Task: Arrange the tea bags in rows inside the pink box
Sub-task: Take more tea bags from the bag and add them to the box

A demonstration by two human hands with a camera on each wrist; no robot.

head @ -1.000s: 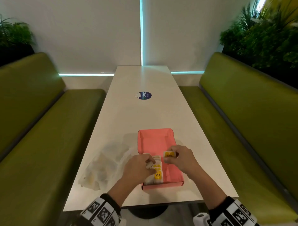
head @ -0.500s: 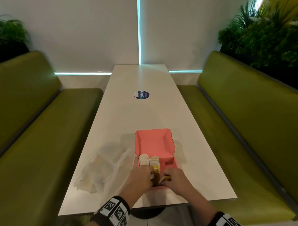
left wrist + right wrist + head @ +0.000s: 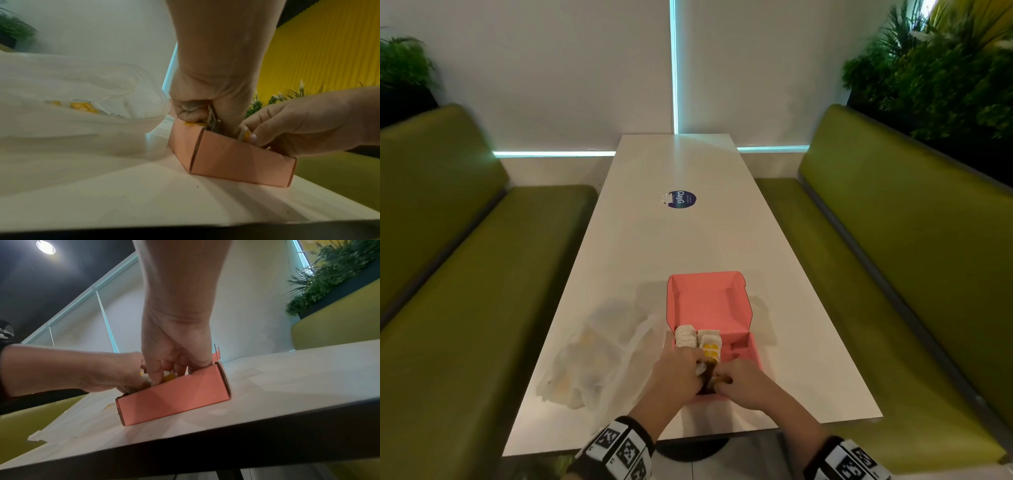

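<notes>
Reaching into the near end of the open pink cardboard box [image 3: 709, 308] on the white counter [image 3: 688, 240], the left hand [image 3: 678, 373] fingers clutch white paper tea bags [image 3: 697, 339]; the right hand [image 3: 744, 385] pinches a yellow-tagged tea bag [image 3: 244, 134].

I see a crumpled clear plastic bag [image 3: 599, 359] just left of my left hand, on the long white table [image 3: 688, 240]. Beyond my hands lies a round dark blue sticker [image 3: 681, 199]. Olive green benches [image 3: 893, 257] stand on both sides.
</notes>
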